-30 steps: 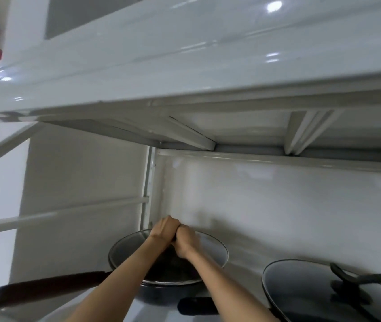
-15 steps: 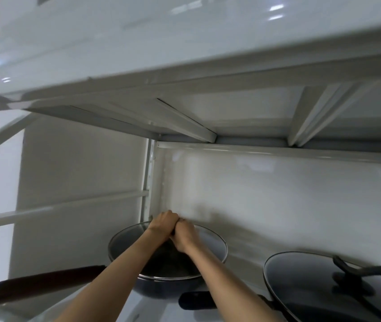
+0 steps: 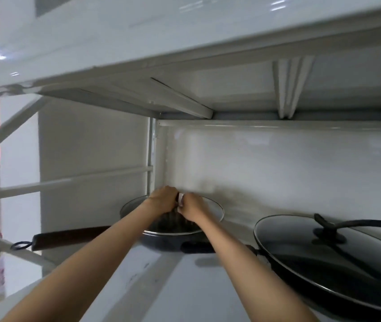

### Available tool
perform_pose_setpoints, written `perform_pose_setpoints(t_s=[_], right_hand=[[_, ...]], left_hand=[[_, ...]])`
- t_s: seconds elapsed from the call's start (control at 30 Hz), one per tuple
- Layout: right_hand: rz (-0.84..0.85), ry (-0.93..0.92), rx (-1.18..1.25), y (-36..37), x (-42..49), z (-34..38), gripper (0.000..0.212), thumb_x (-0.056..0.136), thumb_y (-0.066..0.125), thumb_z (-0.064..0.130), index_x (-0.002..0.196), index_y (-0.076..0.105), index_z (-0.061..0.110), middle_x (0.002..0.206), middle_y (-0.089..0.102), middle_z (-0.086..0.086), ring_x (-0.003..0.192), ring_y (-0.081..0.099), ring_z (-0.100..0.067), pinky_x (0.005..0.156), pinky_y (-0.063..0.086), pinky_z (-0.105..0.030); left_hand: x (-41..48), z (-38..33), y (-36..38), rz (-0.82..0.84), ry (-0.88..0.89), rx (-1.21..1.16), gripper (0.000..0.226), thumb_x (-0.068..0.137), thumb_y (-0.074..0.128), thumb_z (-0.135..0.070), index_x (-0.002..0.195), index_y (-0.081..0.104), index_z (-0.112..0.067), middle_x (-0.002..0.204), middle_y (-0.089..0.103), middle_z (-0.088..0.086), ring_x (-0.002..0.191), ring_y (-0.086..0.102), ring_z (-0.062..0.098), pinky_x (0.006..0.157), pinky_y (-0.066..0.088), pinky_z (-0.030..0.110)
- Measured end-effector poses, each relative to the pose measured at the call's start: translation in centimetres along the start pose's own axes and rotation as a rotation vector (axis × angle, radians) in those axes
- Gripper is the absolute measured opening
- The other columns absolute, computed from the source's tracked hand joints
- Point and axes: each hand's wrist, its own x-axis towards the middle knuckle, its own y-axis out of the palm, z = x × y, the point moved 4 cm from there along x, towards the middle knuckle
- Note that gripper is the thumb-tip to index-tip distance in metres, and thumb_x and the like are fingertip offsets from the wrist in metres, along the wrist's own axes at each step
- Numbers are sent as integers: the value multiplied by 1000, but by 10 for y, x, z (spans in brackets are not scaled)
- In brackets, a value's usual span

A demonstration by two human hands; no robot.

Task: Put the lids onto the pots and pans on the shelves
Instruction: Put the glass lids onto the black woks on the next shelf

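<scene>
A dark pan (image 3: 161,241) with a long brown wooden handle (image 3: 68,237) stands at the back left of the white shelf (image 3: 173,287). A glass lid (image 3: 212,211) rests on it, tilted slightly. My left hand (image 3: 162,199) and my right hand (image 3: 192,209) meet at the lid's middle, both closed around its knob, which is mostly hidden. To the right sits a wide black pan (image 3: 324,282) covered by its own glass lid (image 3: 289,238) with a black knob (image 3: 330,235).
A white shelf board (image 3: 185,43) hangs low overhead with ribs beneath. The shelf's white back panel (image 3: 277,170) is close behind the pans. White frame bars (image 3: 68,181) run along the left side. A short black handle (image 3: 197,247) points forward between the two pans.
Both hands stay on the lid's knob. The view has shifted slightly; the lid and pan look much the same as before.
</scene>
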Motion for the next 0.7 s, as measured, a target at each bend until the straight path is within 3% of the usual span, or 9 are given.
perform_pose_setpoints(t_s=[0.07, 0.13, 0.17, 0.23, 0.33, 0.43, 0.5, 0.6, 0.7], right_hand=[[51, -12, 5, -14, -20, -3, 18, 89, 54, 17, 97, 67, 6, 97, 68, -21, 94, 65, -34, 70, 41, -33], [73, -14, -2, -28, -42, -5, 10, 87, 56, 12, 82, 63, 8, 85, 62, -17, 87, 64, -30, 67, 40, -30], [74, -10, 2, -35, -54, -5, 15, 85, 57, 11, 71, 58, 8, 82, 60, -16, 85, 64, -30, 66, 40, -30], [82, -12, 1, -48, -81, -3, 19, 84, 58, 11, 65, 56, 7, 81, 59, -18, 81, 61, -30, 62, 40, -28], [101, -20, -14, -70, -130, 5, 8, 84, 57, 13, 82, 57, 5, 85, 58, -16, 79, 56, -28, 55, 39, -28], [92, -20, -5, -84, -184, 9, 21, 83, 58, 13, 93, 65, -3, 92, 67, -19, 85, 64, -31, 73, 51, -32], [151, -17, -9, -83, -227, 14, 27, 84, 59, 13, 102, 70, -4, 89, 69, -14, 81, 65, -27, 72, 52, -31], [239, -32, -23, -79, -299, 24, 29, 88, 56, 12, 106, 69, -7, 85, 66, -11, 77, 61, -22, 59, 49, -27], [258, -41, -13, -71, -369, 32, 30, 88, 57, 14, 106, 69, -7, 89, 67, -10, 77, 60, -22, 67, 50, -29]], left_hand=[[-19, -3, -8, 78, 5, 4, 32, 92, 55, -20, 119, 60, -4, 121, 65, 17, 110, 64, 34, 90, 52, 39], [-40, -5, -15, 193, -25, -22, 34, 92, 56, -21, 119, 59, -1, 109, 70, 18, 88, 69, 31, 73, 56, 35], [-51, -5, -18, 245, -52, -64, 34, 92, 56, -20, 120, 59, 0, 100, 72, 17, 73, 68, 27, 62, 55, 30], [-77, -8, -25, 312, -96, -157, 34, 91, 57, -16, 121, 59, 1, 92, 70, 16, 57, 60, 16, 56, 53, 23], [-123, -13, -35, 325, -105, -187, 37, 88, 61, -14, 122, 59, 0, 88, 66, 12, 63, 63, 18, 59, 54, 23], [-181, -27, -42, 323, -86, -201, 38, 88, 63, -15, 122, 58, 0, 85, 65, 12, 65, 63, 18, 59, 55, 23], [-227, -38, -46, 315, -65, -197, 33, 89, 63, -15, 119, 62, 0, 80, 64, 10, 62, 61, 16, 58, 53, 22], [-301, -53, -47, 333, -57, -215, 33, 90, 62, -14, 119, 62, 0, 86, 64, 10, 72, 62, 19, 61, 52, 22], [-375, -66, -41, 343, -56, -233, 33, 90, 62, -13, 120, 62, 1, 100, 65, 13, 79, 63, 22, 64, 51, 21]])
